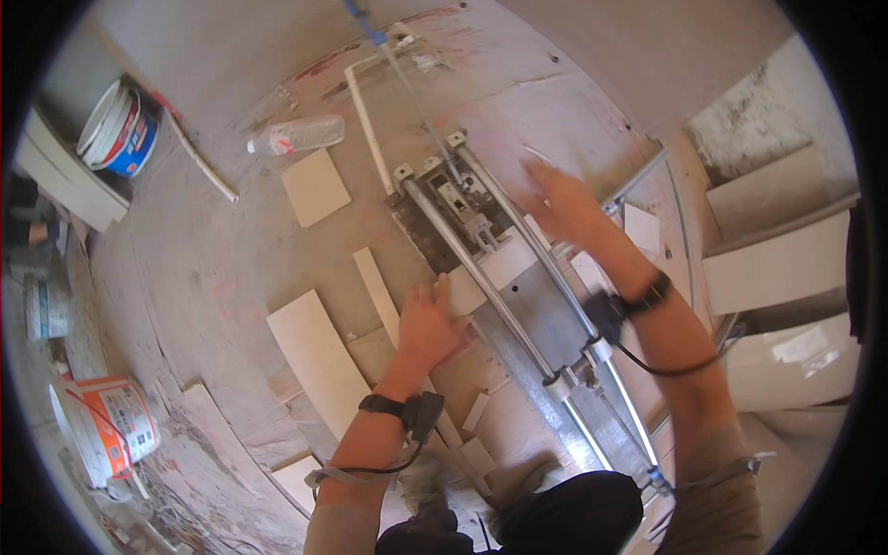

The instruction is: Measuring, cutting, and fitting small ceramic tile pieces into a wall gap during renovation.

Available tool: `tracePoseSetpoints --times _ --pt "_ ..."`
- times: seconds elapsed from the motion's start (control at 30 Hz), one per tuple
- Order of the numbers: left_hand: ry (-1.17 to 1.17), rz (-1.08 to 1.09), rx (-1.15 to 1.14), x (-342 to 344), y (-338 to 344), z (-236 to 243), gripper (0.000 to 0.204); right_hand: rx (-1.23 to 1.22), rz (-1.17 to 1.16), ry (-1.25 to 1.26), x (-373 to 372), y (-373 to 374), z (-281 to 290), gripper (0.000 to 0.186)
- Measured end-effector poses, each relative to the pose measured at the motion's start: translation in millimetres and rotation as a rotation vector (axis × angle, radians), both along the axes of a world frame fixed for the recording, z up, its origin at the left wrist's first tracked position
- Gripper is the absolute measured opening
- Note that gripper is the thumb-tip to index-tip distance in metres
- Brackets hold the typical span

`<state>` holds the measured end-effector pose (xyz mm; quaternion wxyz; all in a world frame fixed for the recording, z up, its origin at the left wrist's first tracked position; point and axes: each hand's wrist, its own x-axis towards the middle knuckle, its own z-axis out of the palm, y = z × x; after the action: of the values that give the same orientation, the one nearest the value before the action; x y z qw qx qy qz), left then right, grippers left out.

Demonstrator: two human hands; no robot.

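A manual tile cutter (546,363) with two chrome rails lies before me, its long lever angled up and away. A cream tile piece (511,264) lies across its bed under the rails, near the cutting head (462,208). At the left end of that piece is my left hand (428,326), fingers stretched and spread, the fingertips at or close to its edge. My right hand (564,211) is over the right rail's far half, its fingers apart and blurred by motion. No held thing shows in it. A thin pale sliver (539,155) lies just beyond its fingertips.
Cut tile pieces lie left of the cutter, including a wide plank (319,356) and a narrow strip (377,287). A square tile (316,188) and a plastic bottle (305,135) lie farther off. Buckets (129,425) stand at left; larger tiles (777,273) lean at right.
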<state>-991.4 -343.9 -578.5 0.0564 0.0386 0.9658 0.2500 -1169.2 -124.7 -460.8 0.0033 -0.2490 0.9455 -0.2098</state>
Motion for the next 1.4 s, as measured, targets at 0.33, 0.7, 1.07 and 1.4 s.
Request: tracePoseSetpoints --times 0.33,0.7,1.07,1.4 --pt "-0.031 0.031 0.122 0.5 -2.2 5.7 0.081 -0.525 -0.245 -0.409 -118.0 -189.4 -10.0 0.068" --pt "0.037 0.043 0.153 5.7 -1.9 4.1 0.081 -0.565 -0.125 0.017 -26.3 -105.4 13.4 0.036" --pt "0.089 0.026 0.128 5.1 -0.6 1.3 0.081 -0.659 -0.193 -0.136 -19.2 -100.9 6.2 0.027" --pt "0.052 0.034 0.076 6.8 -2.0 1.3 0.079 -0.772 -0.378 -0.296 -14.9 -105.2 22.5 0.031"
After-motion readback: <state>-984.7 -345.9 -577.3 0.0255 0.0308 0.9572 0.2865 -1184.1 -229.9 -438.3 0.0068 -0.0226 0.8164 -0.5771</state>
